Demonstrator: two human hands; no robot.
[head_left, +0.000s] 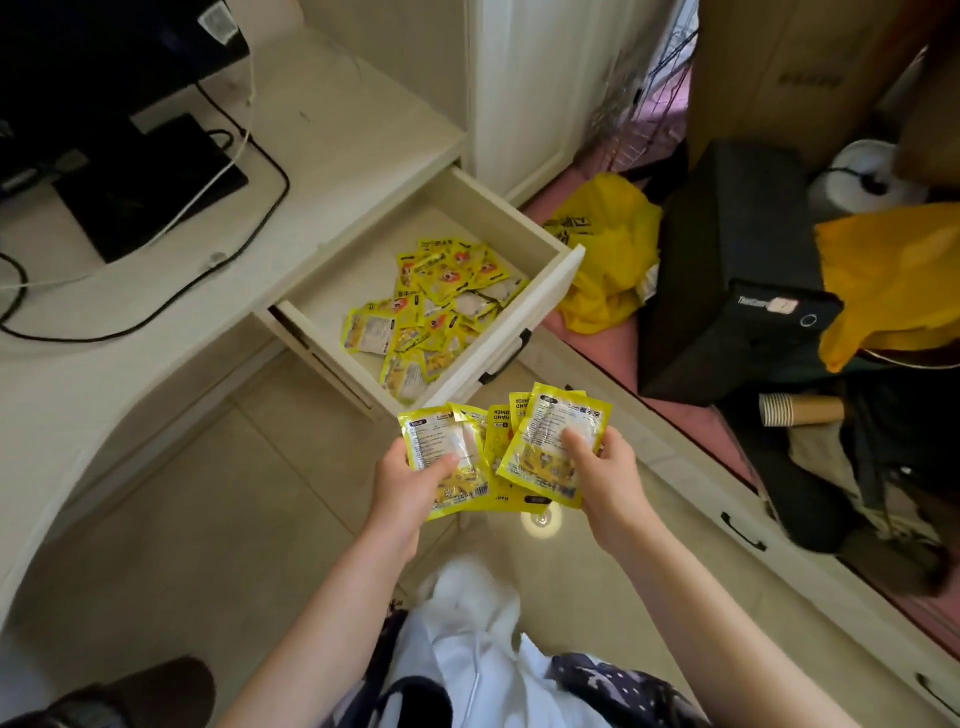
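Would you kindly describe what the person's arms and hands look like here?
The left forearm and right forearm are bare, with no sleeves showing. The left hand and right hand wear no gloves, rings, watch or bracelet.

The drawer (498, 213) is standing open on top, giving a free way down into it. Yellow packets (441, 306) are covering its right part; the left part is lying bare. The tabletop (332, 130) is hanging over its back end. A yellow bag (608, 260) is sitting beside it.
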